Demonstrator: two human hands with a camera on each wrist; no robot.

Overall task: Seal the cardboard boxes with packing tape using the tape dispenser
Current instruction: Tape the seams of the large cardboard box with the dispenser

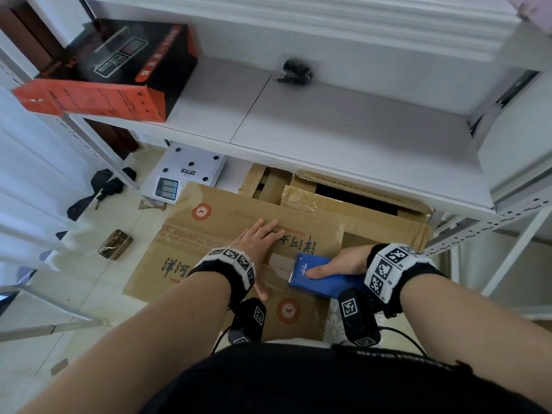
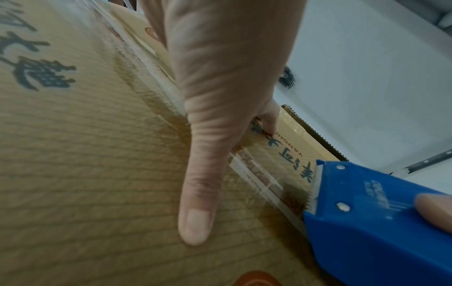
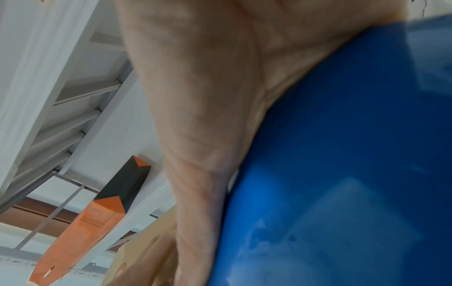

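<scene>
A brown cardboard box (image 1: 215, 231) with blue and red print lies on the floor in front of me, its top flaps closed. Clear tape (image 2: 259, 183) runs along the centre seam. My left hand (image 1: 260, 240) lies flat on the top, fingers straight, thumb (image 2: 195, 222) stretched toward me beside the seam. My right hand (image 1: 337, 264) grips a blue tape dispenser (image 1: 319, 276), thumb pressed on its top. The dispenser's serrated blade (image 2: 314, 185) sits on the seam just right of my left hand. In the right wrist view the dispenser (image 3: 342, 174) fills the frame under my palm (image 3: 208, 96).
A white metal shelf (image 1: 343, 127) overhangs the box's far side, bearing an orange and black carton (image 1: 113, 73) and a small black object (image 1: 295, 71). Under it lie more open cardboard boxes (image 1: 343, 192) and a white scale (image 1: 185, 174). A small brown block (image 1: 116, 243) lies on the tiled floor at left.
</scene>
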